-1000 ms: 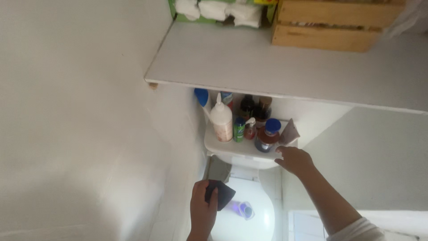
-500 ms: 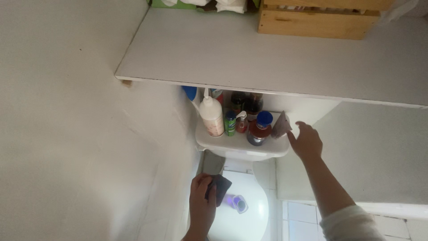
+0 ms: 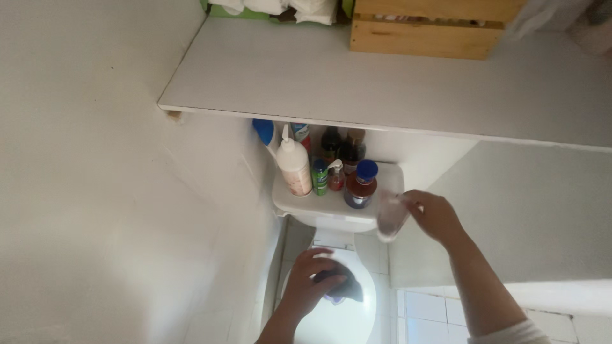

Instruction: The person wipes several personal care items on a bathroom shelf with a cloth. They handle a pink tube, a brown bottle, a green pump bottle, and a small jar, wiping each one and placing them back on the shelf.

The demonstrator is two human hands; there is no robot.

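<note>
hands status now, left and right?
Left hand: pressing a dark cloth on the toilet lid.
Right hand: closed on a blurred greyish tube, off the tank.

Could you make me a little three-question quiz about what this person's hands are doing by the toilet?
1. True or false: the right hand holds a grey tube lifted clear of the tank lid.
2. What does the left hand press on? A) a white bottle B) a dark cloth C) a wooden crate
3. Fill in: the jar with the blue cap stands on the ____.

Key
1. True; the blurred tube is in the hand's grip, off the lid's right end.
2. B; the dark cloth lies under the fingers on the toilet lid.
3. Tank lid, beside the other bottles.
</note>
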